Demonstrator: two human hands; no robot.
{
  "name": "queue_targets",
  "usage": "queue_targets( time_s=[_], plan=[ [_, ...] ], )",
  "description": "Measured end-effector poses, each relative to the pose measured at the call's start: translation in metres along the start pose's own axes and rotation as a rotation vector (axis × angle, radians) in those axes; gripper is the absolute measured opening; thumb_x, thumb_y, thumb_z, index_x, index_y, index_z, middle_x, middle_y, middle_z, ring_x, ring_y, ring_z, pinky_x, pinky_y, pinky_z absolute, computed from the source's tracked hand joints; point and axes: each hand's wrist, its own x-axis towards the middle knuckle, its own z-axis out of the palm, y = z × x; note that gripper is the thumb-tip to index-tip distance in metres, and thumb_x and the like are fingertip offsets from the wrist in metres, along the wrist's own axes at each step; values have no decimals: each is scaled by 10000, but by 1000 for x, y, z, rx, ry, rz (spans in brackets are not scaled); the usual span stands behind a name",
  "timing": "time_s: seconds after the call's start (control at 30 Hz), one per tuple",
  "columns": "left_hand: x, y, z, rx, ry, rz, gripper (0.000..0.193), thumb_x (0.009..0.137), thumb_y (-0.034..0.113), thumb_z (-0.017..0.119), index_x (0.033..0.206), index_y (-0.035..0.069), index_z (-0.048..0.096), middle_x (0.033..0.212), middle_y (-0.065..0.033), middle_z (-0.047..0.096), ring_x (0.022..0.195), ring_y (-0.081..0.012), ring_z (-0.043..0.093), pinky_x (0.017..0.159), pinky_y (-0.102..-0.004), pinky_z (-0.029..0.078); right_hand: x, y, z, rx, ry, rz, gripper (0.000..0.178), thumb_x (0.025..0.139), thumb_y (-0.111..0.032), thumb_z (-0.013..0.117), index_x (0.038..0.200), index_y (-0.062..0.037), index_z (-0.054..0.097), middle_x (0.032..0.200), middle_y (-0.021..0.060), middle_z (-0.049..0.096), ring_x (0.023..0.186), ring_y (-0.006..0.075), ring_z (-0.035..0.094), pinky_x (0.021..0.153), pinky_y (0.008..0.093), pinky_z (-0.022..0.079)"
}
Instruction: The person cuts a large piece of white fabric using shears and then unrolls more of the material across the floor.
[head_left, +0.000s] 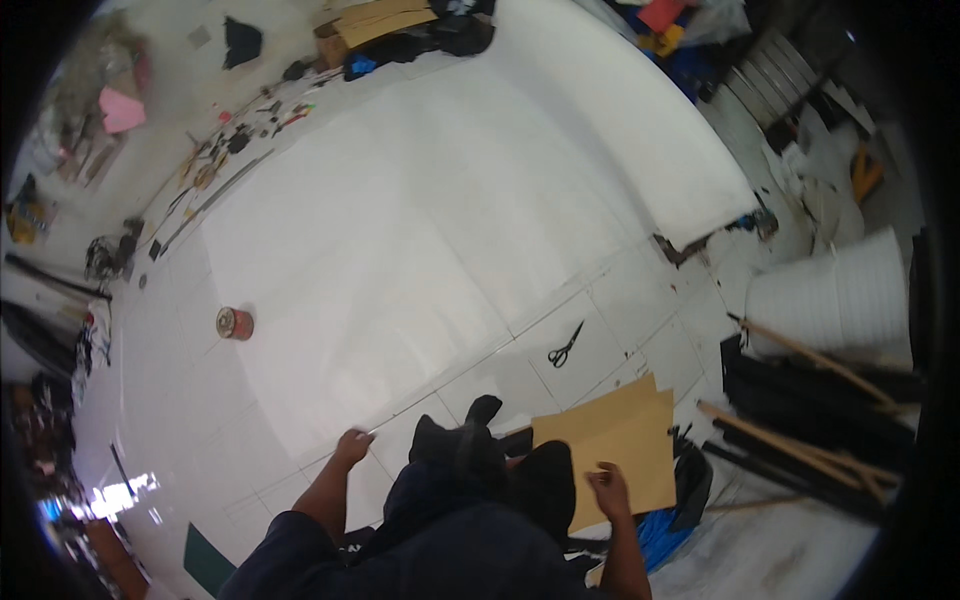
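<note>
A large white sheet (360,270) lies spread over the tiled floor, its far right part running into a thick white roll (640,120). At its near edge my left hand (352,444) is closed, the fingertips at the sheet's border. My right hand (607,490) hovers over a tan cardboard sheet (625,430), its fingers curled together; whatever they hold, if anything, is too small to make out. Black-handled scissors (563,349) lie on the tiles beyond the cardboard, apart from both hands. My dark-clothed knees are between my hands.
A red round tin (235,323) stands by the sheet's left edge. Scattered tools (235,140) and a long metal strip (215,200) lie at the far left. To the right are a white ribbed roll (830,300), wooden sticks (790,440) and black rolls (800,390). Blue plastic (655,540) is near my right arm.
</note>
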Motion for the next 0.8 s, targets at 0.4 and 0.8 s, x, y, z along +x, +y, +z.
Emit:
queue_targets(
  time_s=[0.4, 0.8],
  plan=[
    [-23, 333, 163, -303, -41, 235, 450, 843, 409, 636, 1169, 99, 646, 999, -162, 666, 998, -388, 616, 864, -437, 495, 208, -117, -107, -823, -862, -768, 325, 850, -295, 671, 1102, -91, 652, 1001, 149, 668, 1010, 337, 610, 872, 407, 484],
    [-170, 359, 282, -702, -846, -1, 362, 951, 272, 478, 1172, -2, 562, 1173, -192, 600, 1111, -319, 575, 958, -407, 433, 276, -83, -108, -767, -1997, 425, 349, 980, -384, 524, 1086, -56, 575, 976, 58, 589, 907, 181, 577, 797, 318, 493]
  ],
)
